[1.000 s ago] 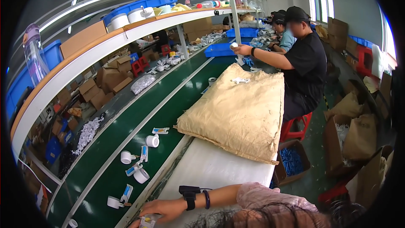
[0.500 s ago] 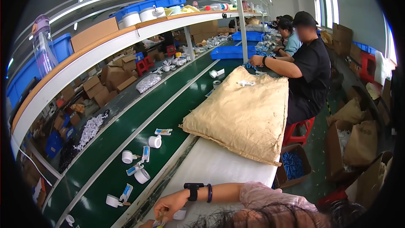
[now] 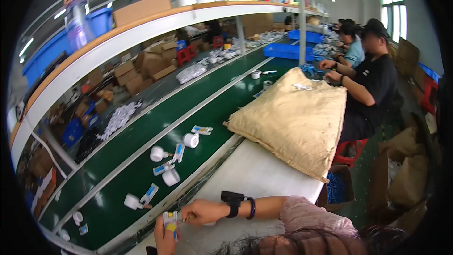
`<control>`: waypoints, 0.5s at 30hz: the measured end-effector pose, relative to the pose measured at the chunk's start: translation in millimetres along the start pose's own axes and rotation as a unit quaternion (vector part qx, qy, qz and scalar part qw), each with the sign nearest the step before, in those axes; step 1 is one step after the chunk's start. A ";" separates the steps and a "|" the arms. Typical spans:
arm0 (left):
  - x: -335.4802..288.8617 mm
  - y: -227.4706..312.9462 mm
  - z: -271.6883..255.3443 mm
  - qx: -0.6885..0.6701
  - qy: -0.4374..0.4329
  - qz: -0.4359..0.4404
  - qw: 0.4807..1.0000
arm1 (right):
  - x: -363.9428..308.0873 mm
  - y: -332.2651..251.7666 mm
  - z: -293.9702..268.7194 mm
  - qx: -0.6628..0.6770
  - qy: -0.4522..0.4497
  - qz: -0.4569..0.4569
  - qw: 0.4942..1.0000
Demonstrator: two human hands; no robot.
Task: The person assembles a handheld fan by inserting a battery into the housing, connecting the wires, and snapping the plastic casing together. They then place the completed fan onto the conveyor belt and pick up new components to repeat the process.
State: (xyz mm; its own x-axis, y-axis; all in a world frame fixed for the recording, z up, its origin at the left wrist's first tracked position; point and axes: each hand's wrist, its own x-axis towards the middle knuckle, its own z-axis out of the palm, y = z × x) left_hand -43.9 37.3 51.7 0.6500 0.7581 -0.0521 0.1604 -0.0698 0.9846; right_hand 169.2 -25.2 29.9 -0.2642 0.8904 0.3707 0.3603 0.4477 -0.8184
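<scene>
Near the lower edge, my left hand [image 3: 164, 237] grips a small white plastic part with yellow pieces [image 3: 170, 223], held upright. My right hand [image 3: 205, 211], a black strap on its wrist, is closed beside that part, fingertips pinched at its right side. Whatever the pinch holds is too small to make out. On the green conveyor belt [image 3: 113, 170], past my hands, lie several white round plastic pieces [image 3: 171, 176] with flat blue-and-white pieces [image 3: 150, 192] beside them. Part of a white object shows under my right hand, mostly hidden.
A large tan sack [image 3: 292, 123] lies across the white worktop [image 3: 226, 174] ahead. Beyond it, a co-worker in black [image 3: 373, 80] sits on a red stool [image 3: 351, 153]. A raised shelf [image 3: 141, 28] spans the left. A carton of blue pieces [image 3: 337, 186] stands on the right.
The view has turned, so the scene sits farther right and the belt pieces higher. My left hand and the white-and-yellow part, mostly cut off before, now show beside my right hand.
</scene>
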 end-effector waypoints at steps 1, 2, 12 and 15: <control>0.9 -6.2 5.5 -0.062 0.013 0.046 0.997 | -2.0 -2.8 -1.0 -0.073 0.039 -0.008 0.997; 3.3 -7.4 6.8 -0.080 0.010 0.005 0.997 | -2.2 2.7 0.1 -0.088 0.080 -0.039 0.992; 12.9 -21.5 25.3 -0.203 0.069 -0.010 0.977 | 3.0 8.0 8.3 -0.151 0.203 -0.103 0.962; 12.3 -24.8 27.5 -0.210 0.063 0.010 0.976 | 1.6 9.0 6.4 -0.163 0.193 -0.143 0.957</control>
State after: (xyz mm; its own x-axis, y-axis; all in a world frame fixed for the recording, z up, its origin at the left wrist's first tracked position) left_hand -19.4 30.5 22.0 0.5495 0.8347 -0.0377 -0.1874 0.1671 0.9680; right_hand 166.3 -20.3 20.3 -0.0663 0.6639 0.7449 0.5993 0.6233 -0.5023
